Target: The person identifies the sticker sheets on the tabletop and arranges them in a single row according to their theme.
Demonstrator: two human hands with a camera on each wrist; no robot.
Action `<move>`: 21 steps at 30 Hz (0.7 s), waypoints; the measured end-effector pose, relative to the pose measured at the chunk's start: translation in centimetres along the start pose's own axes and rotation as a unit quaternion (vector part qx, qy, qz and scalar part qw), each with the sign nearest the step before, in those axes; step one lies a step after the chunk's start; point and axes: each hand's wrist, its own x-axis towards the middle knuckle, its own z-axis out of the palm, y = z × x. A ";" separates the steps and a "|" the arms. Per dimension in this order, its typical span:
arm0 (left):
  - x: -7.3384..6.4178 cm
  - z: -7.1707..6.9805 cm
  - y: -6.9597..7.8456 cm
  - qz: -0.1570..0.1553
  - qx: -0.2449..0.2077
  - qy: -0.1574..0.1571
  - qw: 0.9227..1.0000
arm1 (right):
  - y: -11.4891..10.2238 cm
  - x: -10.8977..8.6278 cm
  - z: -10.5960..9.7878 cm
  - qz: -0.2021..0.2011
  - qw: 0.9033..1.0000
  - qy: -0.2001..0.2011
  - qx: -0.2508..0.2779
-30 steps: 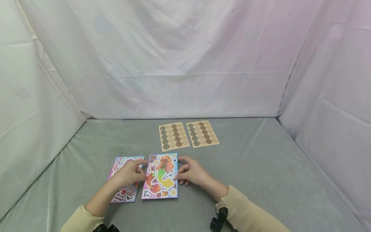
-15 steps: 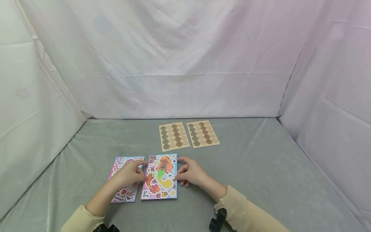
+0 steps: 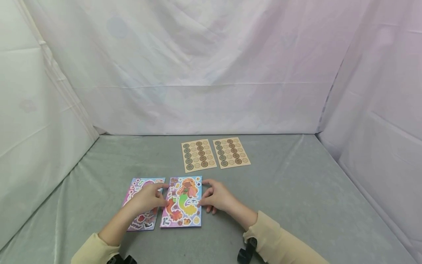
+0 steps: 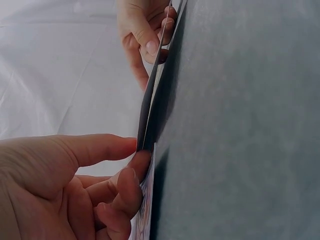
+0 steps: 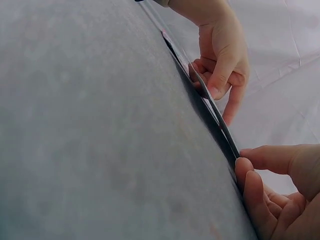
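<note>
A colourful mermaid sticker sheet (image 3: 183,201) lies close over the table, seen nearly edge-on in both wrist views. My left hand (image 3: 147,198) pinches its left edge; in the left wrist view the thumb is on top and a finger beneath. On the opposite edge my right hand (image 3: 219,197) grips with thumb above and fingertips below, as the right wrist view shows. A second colourful sticker sheet (image 3: 145,222) rests to the left, partly covered by my left hand.
Beyond the mermaid sheet, two tan sheets of round stickers, a left one (image 3: 199,155) and a right one (image 3: 231,152), lie side by side. Grey cloth covers the table (image 3: 296,205). White curtains (image 3: 211,73) enclose the back and both sides.
The mermaid sheet has come slightly lower and nearer to me, with my right hand shifting a little left. My left hand holds almost the same place.
</note>
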 end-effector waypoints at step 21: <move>0.0 0.3 0.3 -0.004 0.006 0.011 1.000 | -0.2 0.0 0.1 0.013 1.000 0.005 -0.020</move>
